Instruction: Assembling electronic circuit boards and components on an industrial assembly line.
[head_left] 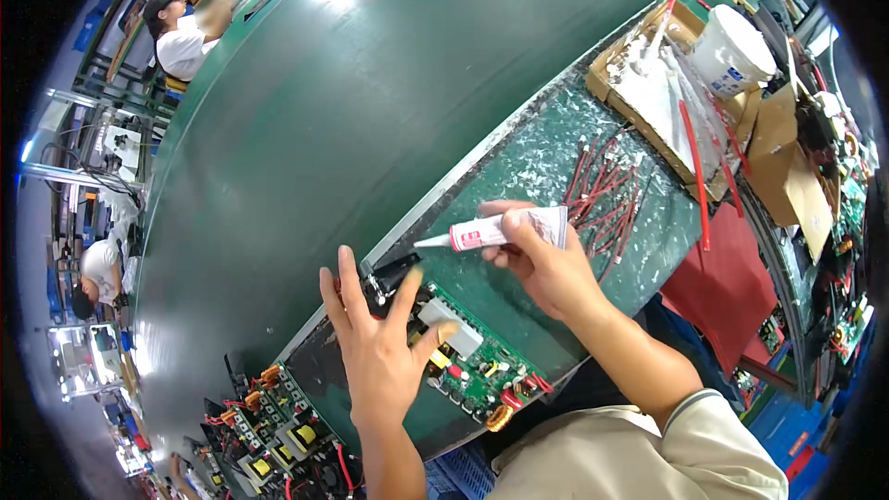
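Observation:
My right hand point(546, 268) is closed around a white squeeze tube point(505, 230) with red and pink markings, held nearly level. The tube's pale tapered nozzle points left, toward a black part point(396, 273) at the top end of a green circuit board point(486, 366). Fingers apart, my left hand point(381, 343) lies over the board's left side. One of its fingertips is beside the black part, and its thumb reaches over the pale grey block point(452, 326) on the board. Part of the board is hidden beneath this hand.
Red and black wires point(607, 199) lie loose on the stained green worktop point(519, 153). Beyond them stand a cardboard tray point(639, 111) and a white bucket point(732, 54). More circuit boards point(278, 431) crowd the lower left. A co-worker point(181, 37) sits across the wide green surface point(370, 83).

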The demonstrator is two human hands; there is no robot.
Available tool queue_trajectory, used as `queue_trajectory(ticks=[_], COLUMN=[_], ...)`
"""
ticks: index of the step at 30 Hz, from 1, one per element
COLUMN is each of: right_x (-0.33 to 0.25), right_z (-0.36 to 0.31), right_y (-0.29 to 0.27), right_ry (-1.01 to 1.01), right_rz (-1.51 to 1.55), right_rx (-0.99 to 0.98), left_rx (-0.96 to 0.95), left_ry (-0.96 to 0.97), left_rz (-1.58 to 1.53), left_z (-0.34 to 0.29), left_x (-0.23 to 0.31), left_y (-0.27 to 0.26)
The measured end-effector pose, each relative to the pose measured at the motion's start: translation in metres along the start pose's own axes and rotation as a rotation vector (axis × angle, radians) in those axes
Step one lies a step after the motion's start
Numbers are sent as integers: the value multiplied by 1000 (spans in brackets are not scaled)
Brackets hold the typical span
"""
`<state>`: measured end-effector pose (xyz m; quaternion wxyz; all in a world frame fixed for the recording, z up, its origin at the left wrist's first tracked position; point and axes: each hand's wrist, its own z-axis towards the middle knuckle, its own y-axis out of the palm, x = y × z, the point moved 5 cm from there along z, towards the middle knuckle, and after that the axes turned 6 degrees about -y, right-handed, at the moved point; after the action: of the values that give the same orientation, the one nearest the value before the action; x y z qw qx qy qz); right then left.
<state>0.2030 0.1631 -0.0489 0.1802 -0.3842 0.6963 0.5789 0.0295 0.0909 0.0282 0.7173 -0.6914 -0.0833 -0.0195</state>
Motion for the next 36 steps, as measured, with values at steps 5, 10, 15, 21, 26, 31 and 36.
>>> queue_trajectory(ticks=[5, 10, 15, 21, 26, 31, 36], right_x=[2, 2, 1, -3, -2, -5, -7], right_z=[-7, -12, -13, -14, -15, -14, -14], right_y=[-13, -4, -2, 1, 2, 4, 5], right_ry=[-40, -158, -167, -396, -354, -391, -480], right_rz=[-425, -559, -559, -733, -731, -795, -840], right_rx=[-123, -234, -244, -307, -291, -312, -324], left_rx=[-9, 17, 25, 48, 55, 56, 49], left_ry=[20, 26, 26, 34, 26, 23, 20], left_rz=[-49, -68, -64, -75, -78, -88, -89], left_z=[0, -2, -3, -4, -4, -4, -3], left_x=[-2, -9, -11, -11, -12, -12, -11], left_y=[1, 8, 10, 12, 12, 12, 12])
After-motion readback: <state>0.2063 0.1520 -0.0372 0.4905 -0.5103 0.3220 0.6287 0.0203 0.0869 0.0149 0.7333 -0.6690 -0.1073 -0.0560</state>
